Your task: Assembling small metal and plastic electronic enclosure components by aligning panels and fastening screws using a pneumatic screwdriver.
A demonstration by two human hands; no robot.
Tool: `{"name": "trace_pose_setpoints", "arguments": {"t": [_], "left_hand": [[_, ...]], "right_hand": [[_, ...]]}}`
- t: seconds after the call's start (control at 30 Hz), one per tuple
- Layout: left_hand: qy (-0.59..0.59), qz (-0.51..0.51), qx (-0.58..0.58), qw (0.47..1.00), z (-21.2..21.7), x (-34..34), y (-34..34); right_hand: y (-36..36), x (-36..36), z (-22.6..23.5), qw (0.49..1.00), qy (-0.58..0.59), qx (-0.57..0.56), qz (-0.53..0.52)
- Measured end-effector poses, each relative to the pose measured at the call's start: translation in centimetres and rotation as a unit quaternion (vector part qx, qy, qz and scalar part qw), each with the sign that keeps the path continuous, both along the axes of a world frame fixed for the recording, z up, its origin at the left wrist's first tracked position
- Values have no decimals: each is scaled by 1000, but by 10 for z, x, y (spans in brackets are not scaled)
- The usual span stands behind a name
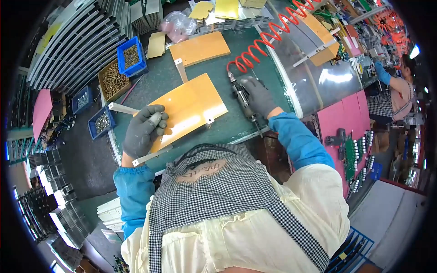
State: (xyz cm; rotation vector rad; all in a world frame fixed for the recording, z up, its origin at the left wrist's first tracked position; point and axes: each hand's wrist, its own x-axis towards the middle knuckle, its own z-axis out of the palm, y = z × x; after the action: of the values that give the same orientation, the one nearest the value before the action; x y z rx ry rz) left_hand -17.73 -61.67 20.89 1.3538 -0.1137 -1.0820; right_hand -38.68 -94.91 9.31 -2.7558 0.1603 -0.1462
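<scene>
A shiny orange-yellow panel (191, 107) lies at an angle on the green bench top, with pale brackets at its corners, one of them a standing white bracket (180, 70). Over its left edge is my left hand (144, 129) in a grey glove, fingers curled and thumb pressed against them; what they hold, if anything, is too small to name. To the right of the panel my right hand (258, 96), also gloved, closes around a dark air screwdriver (242, 98). Its bit points toward the bench's near edge. A red coiled air hose (259, 50) runs from its far end.
A second orange panel (200, 48) lies farther back. At left stand a blue bin of brass-coloured parts (138, 69), a cardboard box of similar parts (105, 92) and blue bins of screws (96, 132). Curved metal strips (68, 54) are stacked beyond. Another person (395, 91) is at far right.
</scene>
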Motion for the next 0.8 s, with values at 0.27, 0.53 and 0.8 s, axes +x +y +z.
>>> {"name": "trace_pose_setpoints", "arguments": {"t": [0.27,0.53,0.8], "left_hand": [[-23,-17,-41,999,-7,2,-3],[-32,8,-49,998,-3,3,14],[14,-23,-146,989,-22,12,12]], "right_hand": [[21,-14,-40,935,177,65,-299],[32,9,99,746,-25,629,-216],[82,87,226,694,-278,650,137]]}}
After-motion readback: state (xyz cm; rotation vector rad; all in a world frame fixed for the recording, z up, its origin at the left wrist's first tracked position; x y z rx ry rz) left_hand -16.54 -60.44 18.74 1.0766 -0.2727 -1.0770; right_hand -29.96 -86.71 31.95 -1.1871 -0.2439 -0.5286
